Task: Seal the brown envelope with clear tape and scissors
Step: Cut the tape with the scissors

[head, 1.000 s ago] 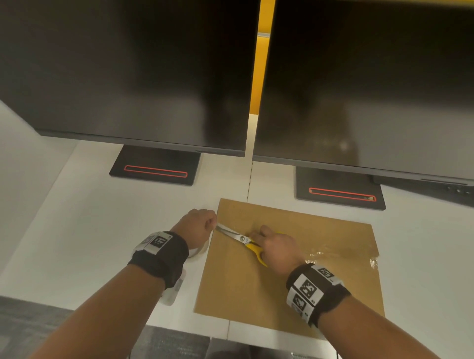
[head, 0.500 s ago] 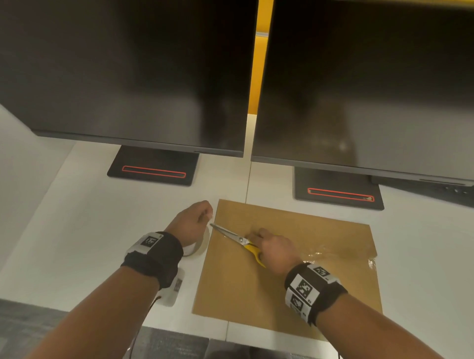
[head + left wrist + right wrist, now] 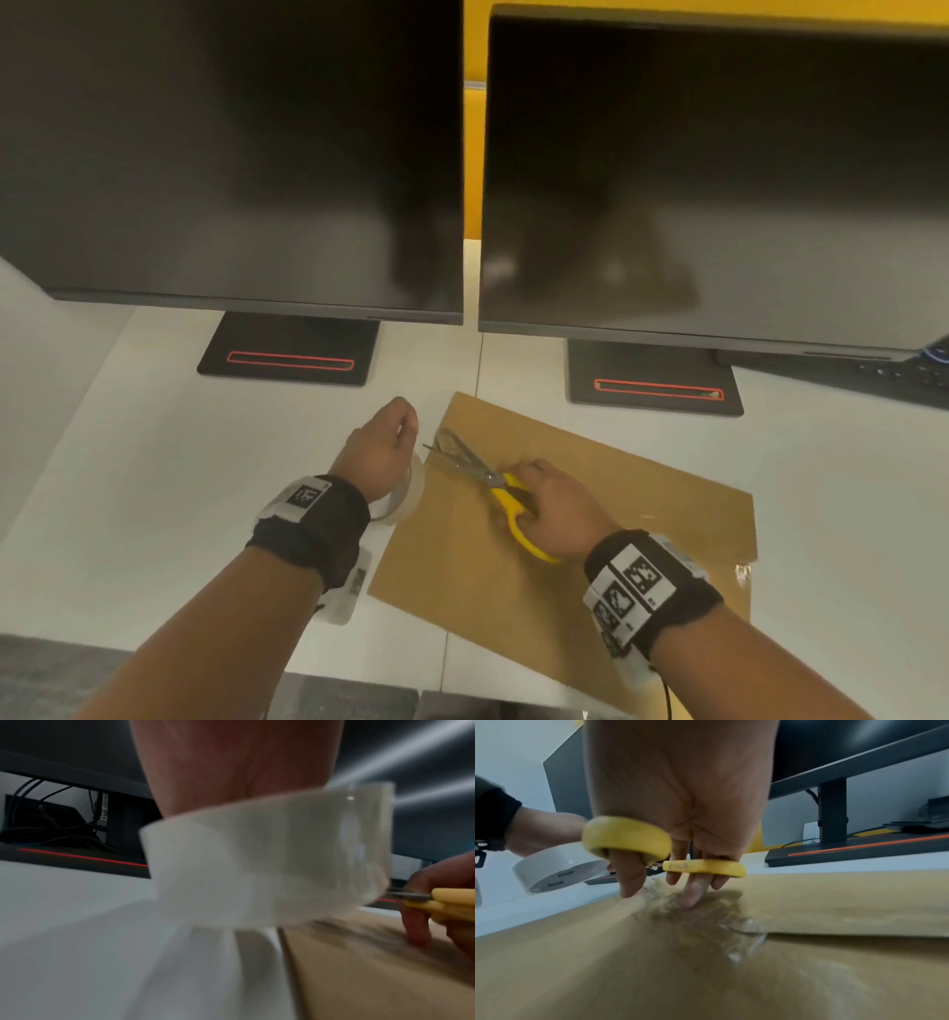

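Brown paper is the work surface here: the envelope lies flat on the white desk in front of two dark monitors, with clear tape already wrinkled along its flap seam. The left hand curls its fingers round the tape roll, held just off the envelope's left edge. The right hand has thumb and fingers through the yellow handles of the scissors, blades parted at the strip between roll and envelope, while one fingertip presses down on the paper. To cut well, I would judge the roll should pull the strip taut and slightly up, so the blades meet stretched tape rather than slack film. The blades should close close to the envelope's edge, leaving no long tail, and the pressing fingertip should hold the stuck end down so it does not lift or crease further.
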